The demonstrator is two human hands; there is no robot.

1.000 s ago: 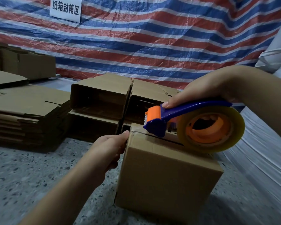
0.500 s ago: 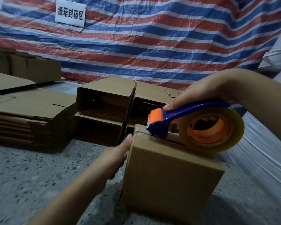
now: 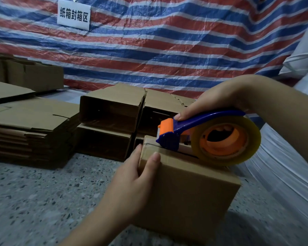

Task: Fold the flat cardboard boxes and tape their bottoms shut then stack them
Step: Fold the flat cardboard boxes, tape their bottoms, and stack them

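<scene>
A: Where's the box (image 3: pixel 188 189) and how will it handle?

B: It stands on the speckled floor (image 3: pixel 34 201), taped side up, just in front of the folded boxes (image 3: pixel 112 112) lying on their sides. I'd judge it light and hollow, stiff at its edges but soft in the middle of each face, so it would slide or dent under a hard push

A: So where to hold it?

B: At a corner. The left hand (image 3: pixel 132 176) does that, thumb and fingers curled round the near top corner. The right hand (image 3: pixel 215 102) is wrapped round the handle of the tape gun (image 3: pixel 199 134), whose nose sits on the top seam, and that hand's grip is closed on it

A: Anything else around?

B: A pile of flat cardboard (image 3: pixel 28 128) to the left, a striped sheet (image 3: pixel 167 41) behind with a sign (image 3: pixel 74 15)
</scene>
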